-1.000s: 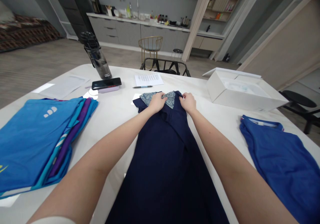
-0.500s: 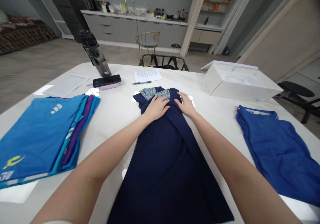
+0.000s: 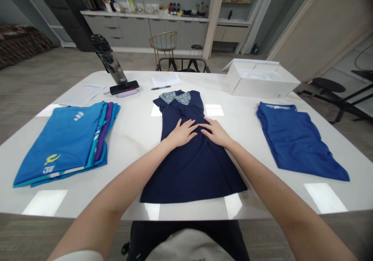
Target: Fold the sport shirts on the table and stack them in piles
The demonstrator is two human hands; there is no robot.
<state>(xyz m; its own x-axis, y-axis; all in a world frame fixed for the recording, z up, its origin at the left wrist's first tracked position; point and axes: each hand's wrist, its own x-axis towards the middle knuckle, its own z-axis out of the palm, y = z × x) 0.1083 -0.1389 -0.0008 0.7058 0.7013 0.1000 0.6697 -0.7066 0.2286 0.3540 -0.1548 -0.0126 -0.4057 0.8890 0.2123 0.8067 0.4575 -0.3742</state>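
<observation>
A navy sleeveless dress (image 3: pixel 189 175) lies flat on the white table (image 3: pixel 136 136), with its blue paisley collar (image 3: pixel 175 97) at the far end. My left hand (image 3: pixel 182 133) rests palm down on the dress at the waist, fingers spread. My right hand (image 3: pixel 215 133) presses flat beside it, and the fingertips of both hands nearly meet. Neither hand grips the cloth. A folded stack of blue shirts (image 3: pixel 68 144) lies left of the dress, and a folded royal blue shirt (image 3: pixel 297 140) lies to its right.
At the far side of the table are a water bottle (image 3: pixel 110 58), a phone (image 3: pixel 124 87), papers (image 3: pixel 166 80), a pen (image 3: pixel 161 87) and an open white box (image 3: pixel 259 80). A black chair (image 3: pixel 183 64) stands beyond the table. The near table edge runs below the dress hem.
My hands have slid from the collar down to the dress's waist. The view has tilted up and back, bringing the whole hem and the near table edge into sight.
</observation>
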